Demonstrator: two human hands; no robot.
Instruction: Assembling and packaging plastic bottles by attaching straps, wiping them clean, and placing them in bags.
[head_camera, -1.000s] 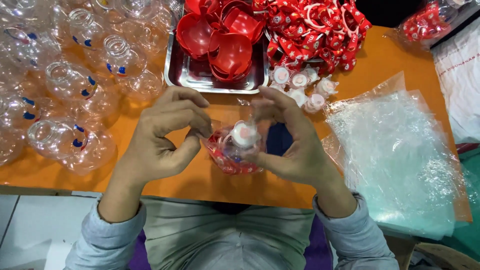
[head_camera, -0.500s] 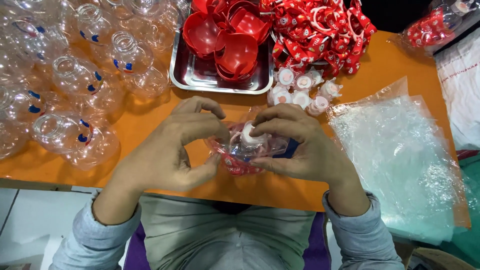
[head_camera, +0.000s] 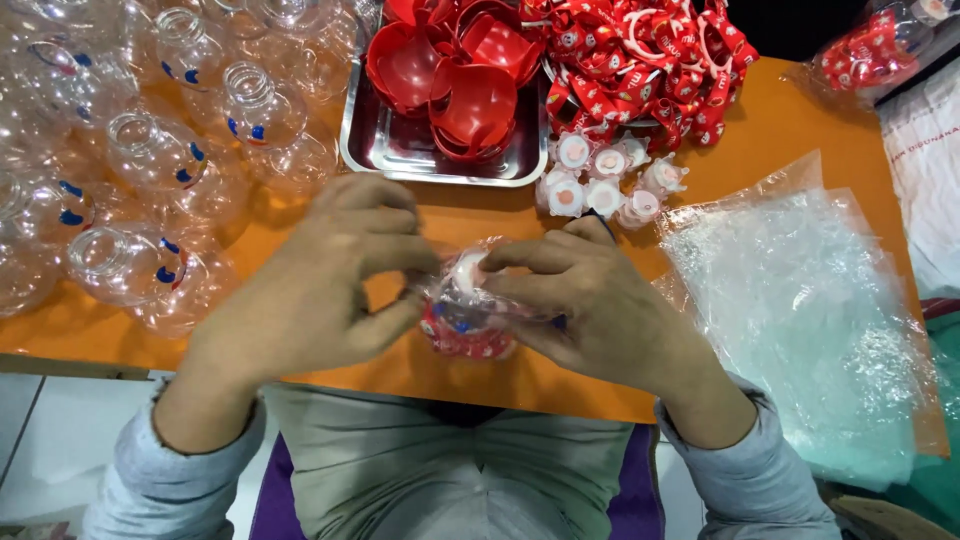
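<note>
At the near edge of the orange desk (head_camera: 760, 130), the left hand (head_camera: 320, 290) and right hand (head_camera: 600, 305) both pinch a small clear bottle (head_camera: 465, 315) with a white cap and red band, wrapped in thin film. At 3 o'clock lies a stack of clear plastic bags (head_camera: 800, 320). Farther off, loose white caps (head_camera: 600, 185) sit at 12 o'clock before a steel tray (head_camera: 420, 150) of red cups, with empty clear bottles (head_camera: 150, 150) at 10 o'clock.
</note>
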